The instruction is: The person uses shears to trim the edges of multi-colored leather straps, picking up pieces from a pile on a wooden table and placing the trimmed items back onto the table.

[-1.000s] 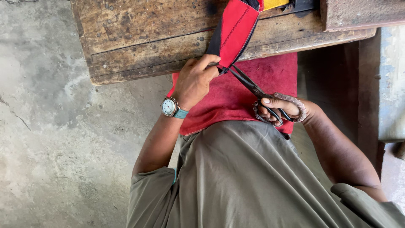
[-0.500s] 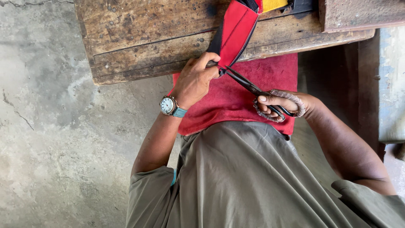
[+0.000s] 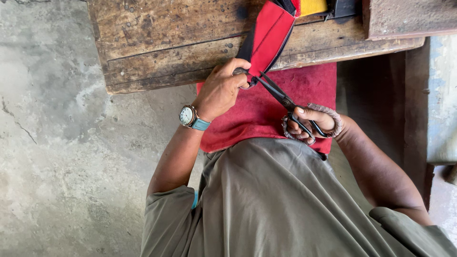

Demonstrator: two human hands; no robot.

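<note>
A person's left hand (image 3: 221, 88) pinches the lower end of a red strap (image 3: 266, 40) that hangs off the bench (image 3: 166, 43), fingers pressed together on it, apparently to hold it taut. Just right of those fingertips the blades of the scissors (image 3: 285, 102) meet the strap's edge. The right hand (image 3: 312, 123) grips the wrapped handles, fingers curled through the loops. Beneath both hands lies red cloth (image 3: 281, 119). A yellow piece (image 3: 313, 6) sits above the strap; no labels show.
</note>
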